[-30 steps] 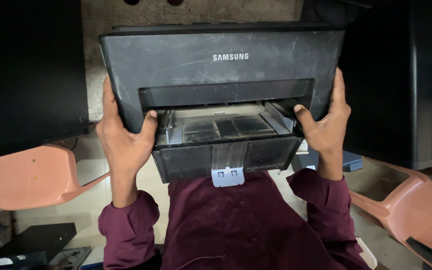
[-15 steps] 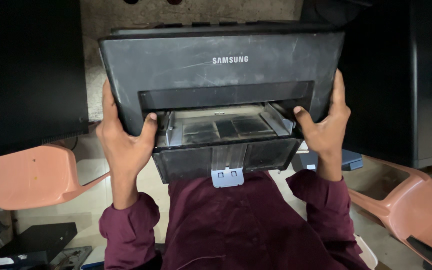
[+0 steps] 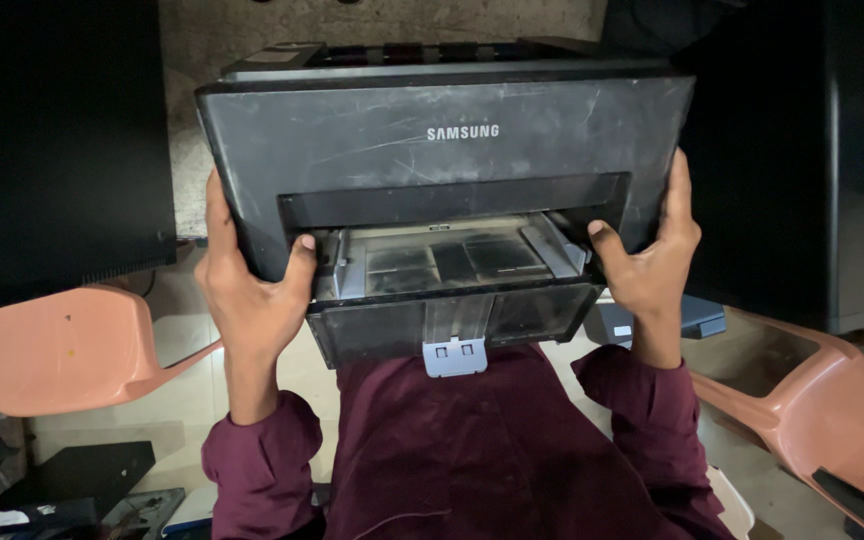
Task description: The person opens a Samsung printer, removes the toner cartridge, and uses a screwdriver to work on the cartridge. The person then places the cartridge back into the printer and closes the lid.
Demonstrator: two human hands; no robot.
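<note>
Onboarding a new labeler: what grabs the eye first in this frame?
A scuffed dark grey printer fills the upper middle of the view, with its paper tray jutting out toward the camera. The left hand and right hand grip it at either side, thumbs hooked into the front slot, above maroon sleeves. Salmon-pink plastic chairs sit at the lower left and lower right.

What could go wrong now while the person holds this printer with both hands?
The printer is held up only by the left hand and right hand at its sides, so it might slip onto the lap. The paper tray sticks out at the front and could slide out or catch. Both thumbs sit in the front opening and might get pinched.
</note>
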